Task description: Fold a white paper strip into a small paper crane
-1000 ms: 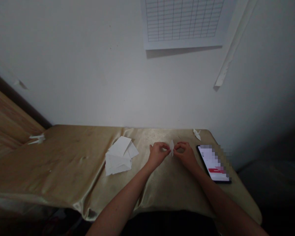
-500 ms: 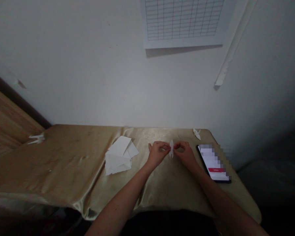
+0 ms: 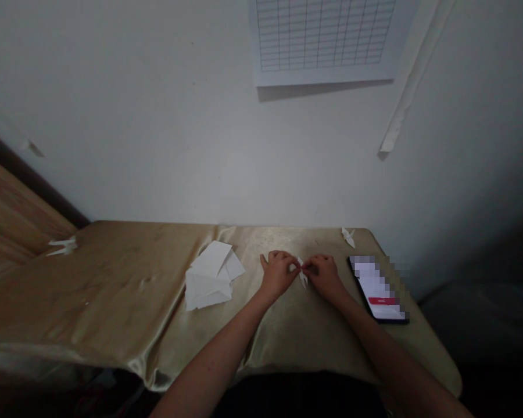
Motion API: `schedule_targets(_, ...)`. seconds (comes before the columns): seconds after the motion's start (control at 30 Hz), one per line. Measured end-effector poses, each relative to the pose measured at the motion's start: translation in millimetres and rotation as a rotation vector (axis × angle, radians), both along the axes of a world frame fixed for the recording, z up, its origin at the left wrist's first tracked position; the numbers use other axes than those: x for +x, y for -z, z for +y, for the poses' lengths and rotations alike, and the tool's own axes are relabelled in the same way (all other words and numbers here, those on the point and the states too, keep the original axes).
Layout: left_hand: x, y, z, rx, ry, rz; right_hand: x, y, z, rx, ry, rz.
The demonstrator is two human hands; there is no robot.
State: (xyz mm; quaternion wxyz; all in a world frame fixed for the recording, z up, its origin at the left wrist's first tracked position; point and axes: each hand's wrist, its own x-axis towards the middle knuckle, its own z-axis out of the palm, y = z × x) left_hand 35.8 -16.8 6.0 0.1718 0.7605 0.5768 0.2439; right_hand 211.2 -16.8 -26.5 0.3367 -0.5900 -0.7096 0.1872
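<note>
A small piece of folded white paper [image 3: 304, 279] is pinched between my two hands, above the cloth-covered table. My left hand [image 3: 281, 271] grips it from the left with thumb and index finger, the other fingers curled loosely. From the right, my right hand [image 3: 321, 271] pinches it too, and the fingertips of both hands nearly meet. Fingers hide the middle of the paper; its pointed ends show above and below them. To the left of my left hand lies a loose pile of white paper sheets [image 3: 211, 284].
A phone [image 3: 377, 290] with a lit screen lies right of my right hand. One folded paper figure [image 3: 348, 237] sits near the back right corner, another [image 3: 64, 246] at the far left. The table's gold cloth [image 3: 113, 290] has raised creases. A wall stands directly behind.
My fingertips have come closer together over the folded paper, which now tilts and shows less of itself. The pile, phone and other folded figures have stayed in place.
</note>
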Motion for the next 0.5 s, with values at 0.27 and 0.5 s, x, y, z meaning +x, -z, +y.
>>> schedule_targets(0.27, -3, 10.7, 2, 0.039, -0.001, -0.005, 0, -0.8, -1, 0.009, 0.045, -0.091)
schedule_targets(0.5, -5, 14.9, 6, 0.031, -0.016, 0.016, 1, 1.3, 0, 0.011, 0.05, -0.117)
